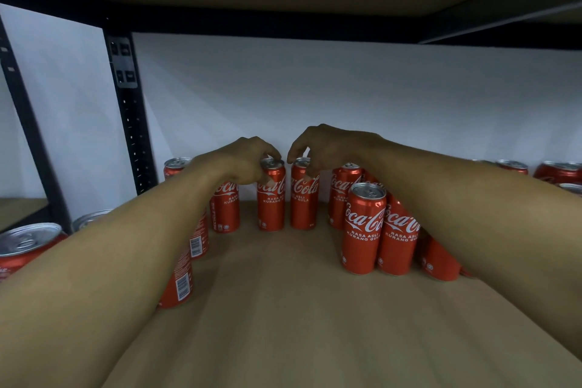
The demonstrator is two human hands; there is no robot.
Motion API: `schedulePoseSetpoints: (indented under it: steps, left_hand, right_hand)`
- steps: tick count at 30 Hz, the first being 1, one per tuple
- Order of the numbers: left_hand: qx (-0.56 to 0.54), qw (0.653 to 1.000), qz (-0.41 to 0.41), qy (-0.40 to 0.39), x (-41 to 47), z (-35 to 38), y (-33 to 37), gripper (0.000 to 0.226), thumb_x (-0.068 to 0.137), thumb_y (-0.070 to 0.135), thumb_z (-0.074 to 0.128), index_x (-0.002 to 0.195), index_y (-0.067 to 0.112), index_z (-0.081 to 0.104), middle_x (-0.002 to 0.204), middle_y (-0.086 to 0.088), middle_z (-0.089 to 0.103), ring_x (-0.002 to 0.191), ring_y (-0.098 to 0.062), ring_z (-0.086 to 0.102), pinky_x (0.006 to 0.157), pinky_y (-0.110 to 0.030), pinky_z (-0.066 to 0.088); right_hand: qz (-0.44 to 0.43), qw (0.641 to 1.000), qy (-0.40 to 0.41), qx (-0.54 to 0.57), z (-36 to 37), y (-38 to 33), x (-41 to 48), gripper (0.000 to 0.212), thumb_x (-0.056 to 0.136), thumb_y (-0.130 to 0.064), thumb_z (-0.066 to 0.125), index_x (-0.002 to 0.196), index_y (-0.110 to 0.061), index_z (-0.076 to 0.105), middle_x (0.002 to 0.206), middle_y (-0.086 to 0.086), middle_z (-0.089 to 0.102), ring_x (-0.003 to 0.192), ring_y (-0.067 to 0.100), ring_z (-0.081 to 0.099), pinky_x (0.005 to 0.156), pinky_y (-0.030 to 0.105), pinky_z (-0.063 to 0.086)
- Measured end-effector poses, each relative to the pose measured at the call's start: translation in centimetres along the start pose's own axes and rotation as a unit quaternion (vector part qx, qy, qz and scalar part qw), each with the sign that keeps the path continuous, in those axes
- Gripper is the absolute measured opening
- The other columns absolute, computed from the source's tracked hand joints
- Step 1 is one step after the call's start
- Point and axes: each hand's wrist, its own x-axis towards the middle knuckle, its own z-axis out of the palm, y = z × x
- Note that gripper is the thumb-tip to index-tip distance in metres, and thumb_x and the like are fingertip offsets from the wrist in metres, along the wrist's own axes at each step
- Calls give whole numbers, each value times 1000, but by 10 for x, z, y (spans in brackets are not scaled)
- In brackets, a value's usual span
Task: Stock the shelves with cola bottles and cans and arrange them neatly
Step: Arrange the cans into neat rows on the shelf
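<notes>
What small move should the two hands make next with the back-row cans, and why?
Probably slide the two cans together. The left hand grips the left can near its top, the right hand pinches the right can, both upright on the shelf, and a narrow gap shows between them.

I read white "Coca-Cola" script above "RASA ASLI KURANG GULA" on the tall red aluminium can (363,230) right of centre. The red can at centre (271,205) and its right-hand neighbour (303,201) show part of the same wording. The red can at lower left (178,290) carries a barcode, its digits too small for me.
</notes>
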Motion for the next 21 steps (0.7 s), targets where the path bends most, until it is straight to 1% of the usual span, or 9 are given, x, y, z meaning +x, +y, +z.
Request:
schedulePoseSetpoints:
  steps: [2, 4, 6, 9, 11, 13, 15, 18, 21]
  left_hand:
    - [-3, 1000, 2, 0, -1, 0, 0, 65, 87, 17, 77, 145, 24, 50, 149, -4, 49, 132, -27, 50, 99, -35, 43]
    - [-6, 1000, 3, 2, -1, 1, -1, 64, 87, 16, 76, 145, 24, 50, 149, -4, 49, 132, -27, 50, 97, -33, 41]
    - [-9, 1000, 1, 0, -1, 1, -2, 63, 88, 15, 75, 145, 24, 50, 149, -4, 49, 132, -26, 50, 97, -33, 40]
    - [-9, 1000, -4, -12, -1, -2, -3, 65, 88, 15, 75, 146, 24, 48, 150, -3, 49, 134, -25, 48, 104, -37, 41]
    - [-19, 1000, -17, -16, 0, -4, -2, 69, 88, 23, 77, 149, 24, 44, 152, -3, 47, 135, -24, 48, 106, -38, 41]
    - [-20, 999, -38, -10, 2, -4, -2, 75, 85, 39, 78, 149, 24, 42, 151, -2, 48, 132, -24, 51, 104, -38, 43]
    - [15, 999, -51, -3, 6, -2, 0, 73, 82, 49, 78, 143, 21, 50, 143, -3, 55, 122, -23, 56, 98, -37, 48]
    - [27, 999, -45, -11, 11, -2, 5, 60, 83, 39, 80, 134, 16, 59, 133, -4, 63, 113, -22, 60, 93, -35, 50]
    - [12, 999, -29, -34, 13, -8, 10, 62, 83, 28, 81, 139, 17, 57, 138, -3, 60, 122, -22, 57, 99, -35, 46]
  right_hand:
    - [2, 1000, 9, 12, 2, 2, -1, 56, 86, -19, 78, 139, -19, 58, 141, 3, 57, 124, 21, 56, 90, 27, 44]
    - [10, 999, 31, 25, 5, 3, -3, 57, 88, -25, 76, 141, -17, 56, 138, 5, 58, 115, 19, 58, 86, 26, 43]
    - [5, 999, 48, 21, 7, 4, -5, 51, 90, -22, 74, 138, -14, 59, 137, 7, 59, 113, 19, 59, 85, 25, 43]
    - [-8, 999, 43, 22, 5, 3, -8, 45, 88, -13, 75, 132, -13, 65, 136, 5, 62, 119, 19, 59, 88, 25, 45]
    - [-9, 998, 34, 45, 3, 4, -9, 47, 84, -10, 78, 130, -16, 67, 134, 2, 64, 117, 17, 61, 88, 26, 49]
    - [-10, 997, 29, 65, 2, 6, -11, 48, 83, -7, 79, 129, -18, 68, 133, 1, 64, 117, 17, 61, 91, 29, 52]
    - [-14, 997, 31, 70, 4, 7, -11, 49, 83, -6, 79, 129, -19, 67, 134, 0, 64, 118, 18, 61, 93, 30, 52]
    - [-22, 997, 39, 62, 6, 7, -12, 49, 84, -6, 78, 130, -18, 67, 135, 1, 63, 119, 18, 60, 92, 28, 50]
    - [-22, 998, 36, 49, 5, 9, -12, 50, 84, -8, 79, 131, -18, 66, 137, 1, 61, 121, 18, 58, 94, 28, 48]
